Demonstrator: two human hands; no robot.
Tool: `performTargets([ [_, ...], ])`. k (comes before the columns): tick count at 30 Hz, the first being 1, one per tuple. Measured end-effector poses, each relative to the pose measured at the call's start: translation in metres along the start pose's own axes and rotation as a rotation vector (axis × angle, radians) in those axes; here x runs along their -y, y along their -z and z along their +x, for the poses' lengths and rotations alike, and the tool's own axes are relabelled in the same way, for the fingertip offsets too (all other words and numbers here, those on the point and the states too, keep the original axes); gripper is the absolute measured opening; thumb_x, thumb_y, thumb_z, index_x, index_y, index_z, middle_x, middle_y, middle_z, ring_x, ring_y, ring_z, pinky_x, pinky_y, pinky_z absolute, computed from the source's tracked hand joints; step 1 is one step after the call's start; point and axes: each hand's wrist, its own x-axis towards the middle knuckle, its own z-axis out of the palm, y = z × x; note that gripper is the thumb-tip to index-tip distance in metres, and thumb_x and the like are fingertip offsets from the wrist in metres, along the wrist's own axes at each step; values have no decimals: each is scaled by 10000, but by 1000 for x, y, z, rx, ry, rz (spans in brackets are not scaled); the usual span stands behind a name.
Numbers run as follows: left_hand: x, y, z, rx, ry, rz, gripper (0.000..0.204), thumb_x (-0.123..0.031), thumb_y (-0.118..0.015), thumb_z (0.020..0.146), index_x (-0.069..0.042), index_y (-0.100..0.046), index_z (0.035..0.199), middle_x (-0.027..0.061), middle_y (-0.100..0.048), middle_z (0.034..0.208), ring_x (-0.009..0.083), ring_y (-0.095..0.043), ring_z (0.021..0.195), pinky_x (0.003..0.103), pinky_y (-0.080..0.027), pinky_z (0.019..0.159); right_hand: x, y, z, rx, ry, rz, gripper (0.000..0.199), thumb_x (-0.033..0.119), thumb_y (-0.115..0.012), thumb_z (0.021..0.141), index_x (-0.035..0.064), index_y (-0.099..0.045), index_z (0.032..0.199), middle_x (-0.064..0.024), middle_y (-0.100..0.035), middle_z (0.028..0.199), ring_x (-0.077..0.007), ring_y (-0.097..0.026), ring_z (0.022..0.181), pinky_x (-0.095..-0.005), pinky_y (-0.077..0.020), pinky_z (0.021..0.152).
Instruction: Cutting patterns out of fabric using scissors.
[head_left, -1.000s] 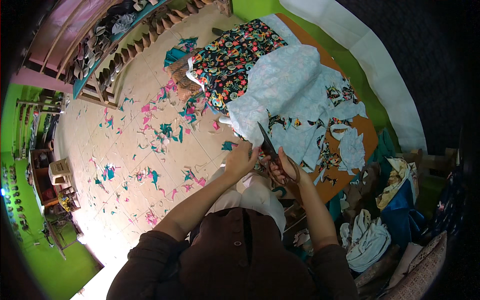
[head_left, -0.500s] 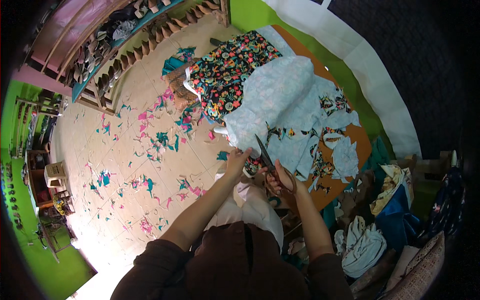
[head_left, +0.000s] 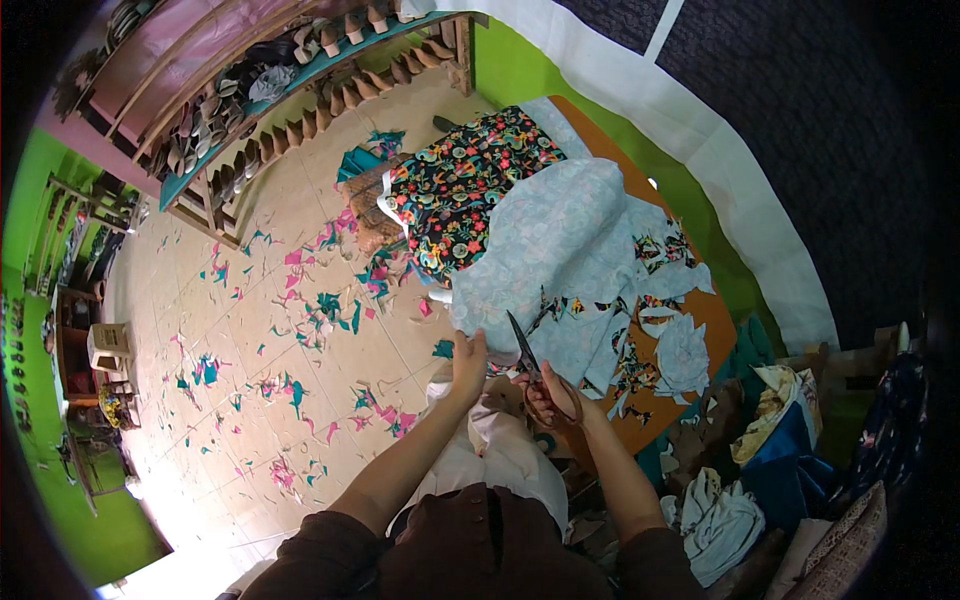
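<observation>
A large cloth (head_left: 545, 235) lies on the brown table, pale blue underside up, its black floral printed side showing beyond. My left hand (head_left: 468, 368) is at the cloth's near left edge, fingers stretched upward; I see nothing held in it. My right hand (head_left: 550, 396) grips a pair of dark scissors (head_left: 524, 342) by the handle loops. The blades point up and left over the cloth and look nearly closed. Jagged cut scraps (head_left: 685, 350) of the same cloth lie on the table to the right.
The brown table (head_left: 700, 375) stands ahead and right. Pink and teal scraps (head_left: 325, 310) litter the tiled floor. Shoe forms line a wooden rack (head_left: 300, 85) at the far left. Heaped cloth (head_left: 720, 520) and a blue bundle (head_left: 790, 455) are at the right. A plastic stool (head_left: 108, 345) stands far left.
The view has shifted, so the scene sits lower. My left hand has turned upward and no longer shows the small pale round piece at its fingertips. The scissors remain in my right hand.
</observation>
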Motion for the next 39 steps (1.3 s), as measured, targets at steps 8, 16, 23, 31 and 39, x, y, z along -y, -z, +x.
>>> performTargets([
  [8, 15, 9, 10, 318, 132, 238, 356, -289, -676, 675, -30, -444, 598, -5, -388, 577, 91, -358, 519, 275, -301, 447, 10, 1, 0, -1, 4, -150, 558, 635, -249, 780, 100, -404, 760, 61, -266, 585, -41, -236, 469, -179, -237, 408],
  [16, -37, -3, -18, 279, 259, 111, 255, -233, -611, 744, 7, -586, 824, 53, -576, 756, 119, -515, 659, 263, -404, 591, 20, 11, 2, -84, -4, -393, 555, 629, -281, 779, 88, -385, 713, 48, -297, 560, -49, -249, 405, -192, -244, 364],
  [23, -22, 5, -7, 308, 401, 42, 254, -206, -628, 730, 1, -582, 869, 66, -581, 815, 150, -523, 721, 273, -407, 656, 24, 8, 3, -61, -13, -407, 553, 633, -295, 772, 103, -331, 618, 44, -306, 533, -39, -261, 412, -189, -229, 359],
  [31, 7, 13, 6, 315, 409, 32, 217, -102, -624, 719, 9, -571, 898, 91, -591, 838, 185, -571, 731, 307, -461, 629, 37, -2, -1, -68, 5, -475, 563, 639, -307, 765, 92, -363, 645, 41, -329, 539, -37, -276, 420, -185, -230, 363],
  [39, -8, 12, -6, 446, 429, 61, 346, -179, -662, 686, 18, -546, 946, 90, -572, 911, 174, -523, 807, 287, -406, 693, 35, -5, 4, -111, -71, -321, 640, 635, -312, 768, 37, -527, 849, 53, -330, 501, -31, -299, 371, -194, -239, 335],
])
